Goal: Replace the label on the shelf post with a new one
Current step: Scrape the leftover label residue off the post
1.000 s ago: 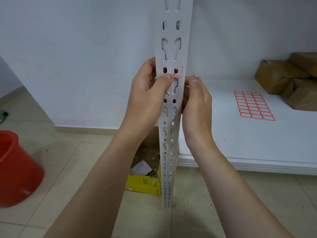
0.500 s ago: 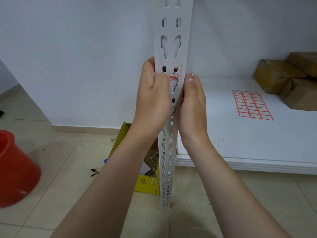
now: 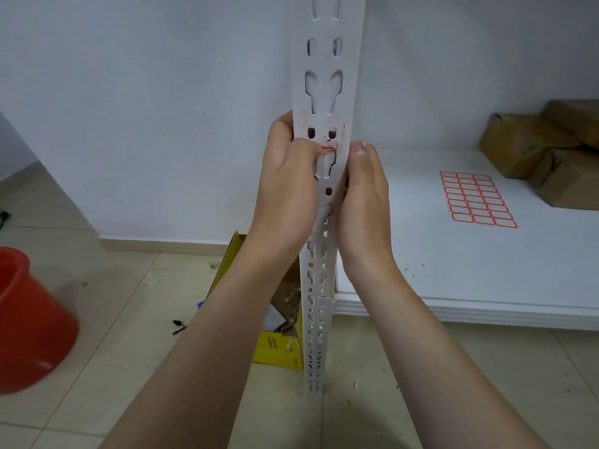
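One thin red label strip (image 3: pixel 326 147) clings to the front face of the white slotted shelf post (image 3: pixel 327 92), just under a pair of small oval holes, with faint red smears and flecks on the metal around it. The left hand (image 3: pixel 285 189) grips the post from its left edge, fingers curled behind the metal and the thumb tip pressed against the left end of the strip. The right hand (image 3: pixel 363 202) holds the post from the right edge, its thumb lying straight up along that edge and the other fingers wrapped out of sight behind. The post stands upright on the tiled floor (image 3: pixel 129 319) at the corner of a low white shelf board (image 3: pixel 486 277). On that board, well to the right of the hands, lies a sheet of blank red-bordered labels (image 3: pixel 476 199), and beyond it brown wrapped parcels (image 3: pixel 551 150) sit against the wall. Behind the foot of the post, a yellow cardboard box (image 3: pixel 278 348) stands open with scraps inside. A red bucket (image 3: pixel 29 322) stands on the floor at the far left.
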Tool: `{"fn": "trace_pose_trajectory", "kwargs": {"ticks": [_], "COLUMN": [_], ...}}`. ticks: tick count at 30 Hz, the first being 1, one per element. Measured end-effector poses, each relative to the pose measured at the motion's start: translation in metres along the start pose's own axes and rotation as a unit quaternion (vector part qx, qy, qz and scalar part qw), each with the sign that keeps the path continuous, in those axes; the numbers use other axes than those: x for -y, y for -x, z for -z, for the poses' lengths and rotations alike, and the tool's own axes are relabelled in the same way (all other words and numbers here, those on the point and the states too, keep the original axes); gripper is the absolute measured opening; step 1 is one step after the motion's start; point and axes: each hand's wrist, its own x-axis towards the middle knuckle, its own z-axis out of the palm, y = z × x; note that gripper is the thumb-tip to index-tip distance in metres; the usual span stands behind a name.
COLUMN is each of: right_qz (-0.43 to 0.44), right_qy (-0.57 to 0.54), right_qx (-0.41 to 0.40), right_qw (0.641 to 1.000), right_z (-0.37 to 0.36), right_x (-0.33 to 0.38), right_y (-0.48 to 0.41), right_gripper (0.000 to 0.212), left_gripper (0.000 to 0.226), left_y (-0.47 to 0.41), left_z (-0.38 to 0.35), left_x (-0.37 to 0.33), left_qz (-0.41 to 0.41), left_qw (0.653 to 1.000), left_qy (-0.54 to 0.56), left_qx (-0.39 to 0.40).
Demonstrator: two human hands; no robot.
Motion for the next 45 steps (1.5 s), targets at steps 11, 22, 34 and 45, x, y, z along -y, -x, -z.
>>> {"fn": "trace_pose_trajectory", "kwargs": {"ticks": [11,22,34,45], "right_qz": [-0.002,-0.002,-0.004,0.027], "right_qy": [0.007,-0.003,-0.012,-0.004], "right_qx": [0.007,0.006,0.011,-0.003], "right_qw": [1.000,1.000,1.000,1.000], "right_z": [0.000,-0.001,-0.002,-0.007], "right_x": [-0.002,-0.002,-0.006,-0.011], "right_y": [0.000,0.001,0.000,-0.002], "right_gripper": [0.034,0.033,0.031,0.028], "left_gripper": [0.030,0.027,0.022,0.019], "left_y": [-0.001,0.000,0.001,-0.002], "left_z": [-0.001,-0.003,-0.005,-0.007], "left_x": [0.004,0.000,0.005,0.002], "left_qz": [0.004,0.003,-0.005,-0.016], "left_qw": [1.000,1.000,0.999,0.999], "left_qy": [0.010,-0.013,0.031,-0.023], "left_qx": [-0.005,-0.015,-0.013,-0.017]}}
